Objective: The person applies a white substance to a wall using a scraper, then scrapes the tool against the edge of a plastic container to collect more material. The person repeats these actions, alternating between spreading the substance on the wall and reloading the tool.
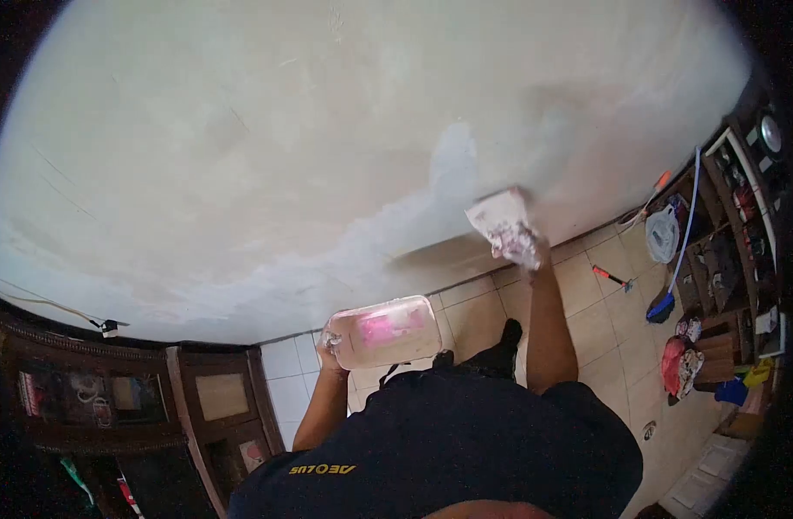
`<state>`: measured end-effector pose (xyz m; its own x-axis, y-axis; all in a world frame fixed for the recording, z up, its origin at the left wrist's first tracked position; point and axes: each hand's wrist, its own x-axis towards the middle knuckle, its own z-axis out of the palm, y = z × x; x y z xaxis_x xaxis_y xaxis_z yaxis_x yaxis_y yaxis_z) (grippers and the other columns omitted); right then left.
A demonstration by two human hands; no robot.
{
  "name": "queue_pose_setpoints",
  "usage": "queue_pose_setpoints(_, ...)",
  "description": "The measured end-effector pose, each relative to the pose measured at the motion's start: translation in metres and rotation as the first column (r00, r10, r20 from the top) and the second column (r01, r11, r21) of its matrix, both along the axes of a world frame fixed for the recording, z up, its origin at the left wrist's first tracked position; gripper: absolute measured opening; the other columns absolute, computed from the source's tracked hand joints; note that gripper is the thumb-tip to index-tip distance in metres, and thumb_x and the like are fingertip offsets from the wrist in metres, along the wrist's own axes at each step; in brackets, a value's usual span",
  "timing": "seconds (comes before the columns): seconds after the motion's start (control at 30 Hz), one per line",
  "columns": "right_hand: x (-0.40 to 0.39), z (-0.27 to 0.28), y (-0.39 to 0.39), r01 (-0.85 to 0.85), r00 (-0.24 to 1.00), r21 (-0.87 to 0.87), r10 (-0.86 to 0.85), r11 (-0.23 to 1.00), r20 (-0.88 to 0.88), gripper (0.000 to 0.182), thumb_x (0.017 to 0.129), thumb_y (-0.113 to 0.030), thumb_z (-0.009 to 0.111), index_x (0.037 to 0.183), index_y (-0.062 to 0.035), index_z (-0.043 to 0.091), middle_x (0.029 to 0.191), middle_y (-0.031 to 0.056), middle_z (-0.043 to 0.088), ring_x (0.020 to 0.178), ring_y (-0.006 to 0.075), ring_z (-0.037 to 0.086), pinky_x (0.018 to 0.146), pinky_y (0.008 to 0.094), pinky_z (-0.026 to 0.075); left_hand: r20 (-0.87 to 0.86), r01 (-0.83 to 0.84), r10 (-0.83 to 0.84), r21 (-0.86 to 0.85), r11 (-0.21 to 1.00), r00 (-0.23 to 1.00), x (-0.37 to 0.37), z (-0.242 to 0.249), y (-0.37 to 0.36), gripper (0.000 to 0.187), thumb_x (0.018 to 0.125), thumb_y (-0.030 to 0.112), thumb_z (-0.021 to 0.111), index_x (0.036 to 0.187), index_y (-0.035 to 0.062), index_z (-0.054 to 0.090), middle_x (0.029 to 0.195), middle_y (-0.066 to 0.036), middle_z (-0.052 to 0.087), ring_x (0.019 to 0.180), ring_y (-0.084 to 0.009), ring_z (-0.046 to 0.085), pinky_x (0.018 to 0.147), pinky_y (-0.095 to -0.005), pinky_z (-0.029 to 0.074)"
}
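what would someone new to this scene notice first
Probably the bright pink patch inside the shallow tub that the left hand holds low by the wall. Next, the pale, flat-edged tool in the smeared right hand, held up at the wall beside a whitish coating. Off to the right, a blue brush head stands out near the dark shelves.

A patchy pale wall (pixel 266 130) is rising above a tiled floor (pixel 595 303); dark wooden cabinets (pixel 176 353) are standing at left.
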<state>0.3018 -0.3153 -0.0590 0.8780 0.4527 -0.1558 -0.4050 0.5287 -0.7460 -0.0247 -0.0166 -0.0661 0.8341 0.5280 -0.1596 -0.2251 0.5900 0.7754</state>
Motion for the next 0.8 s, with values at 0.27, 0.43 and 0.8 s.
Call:
queue_pose_setpoints(0.27,0.072,0.283,0.06,-0.012,0.896,0.43,-0.181,0.903,0.406,0.043,0.077,-0.026,0.053,0.108,0.0045,0.048,0.095,0.0151,0.058,0.09,0.0265,0.058,0.077,0.0402,0.049,0.109,0.072,-0.074,0.018,0.997,0.991,0.003,0.017,-0.01,0.067,0.067,0.049,0.05,0.115,0.002,0.046,0.111,-0.012,0.053,0.102,-0.0253,0.052,0.089,-0.0378,0.042)
queue_pose_setpoints(0.43,0.059,0.223,0.11,0.384,0.91,-0.012,-0.376,0.923,0.172,0.03,0.074,-0.015,0.059,0.1,0.0003,0.057,0.09,0.0062,0.059,0.081,0.0163,0.058,0.07,0.0295,0.046,-0.039,-0.076,0.076,-0.015,0.997,0.996,-0.005,0.012,-0.007,0.061,0.07,0.043,0.044,0.115,0.0023,0.047,0.111,-0.013,0.053,0.104,-0.0258,0.05,0.091,-0.0379,0.04)
queue_pose_setpoints(0.8,-0.016,0.041,0.032,-0.137,0.969,0.051,0.123,0.989,0.213,0.041,0.084,-0.029,0.053,0.112,0.0006,0.047,0.102,0.0191,0.057,0.086,0.0268,0.059,0.072,0.0399,0.05,0.051,0.017,-0.016,-0.035,0.999,0.999,0.0,0.008,-0.007,0.061,0.069,0.044,0.045,0.113,0.0017,0.049,0.108,-0.013,0.054,0.101,-0.0265,0.052,0.089,-0.0377,0.041)
